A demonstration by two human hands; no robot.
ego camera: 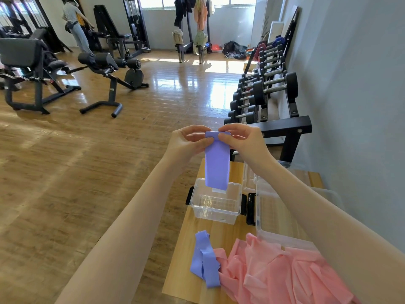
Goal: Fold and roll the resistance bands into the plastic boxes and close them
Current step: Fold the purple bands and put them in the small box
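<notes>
I see my left hand (186, 142) and right hand (238, 140) pinching a flat purple resistance band (217, 165) above the open clear plastic box (215, 204) (pink bands (285, 275) heaped near, on the wooden table (186, 260)).

Light wooden worktop (186, 260) in the lower right of the frame, set against a grey wall. Near its far end, toward frame centre, a small clear plastic box (215, 208) with black side latches, lid off. Just right of it, a larger clear plastic box (282, 216). At the near end, a loose purple resistance band (205, 260) lying crumpled, touching a heap of pink resistance bands (282, 275) spread toward the lower right corner.
</notes>
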